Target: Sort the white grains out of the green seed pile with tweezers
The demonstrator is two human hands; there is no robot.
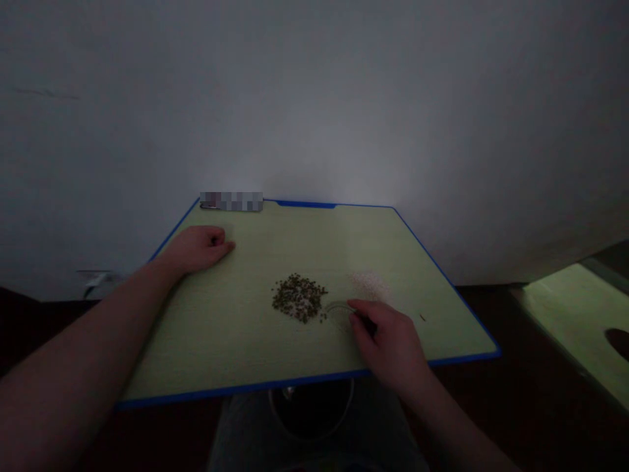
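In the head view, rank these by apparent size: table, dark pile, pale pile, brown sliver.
1. Table
2. Dark pile
3. Pale pile, its near edge possibly hidden by the right hand
4. Brown sliver

You can read no words, numbers, brands or signs here; the strip (231, 201) at the far left corner of your board (295, 239) is pixelated into blocks, so any print on it is hidden; your board's blue edging (306, 204) shows no legible marking.
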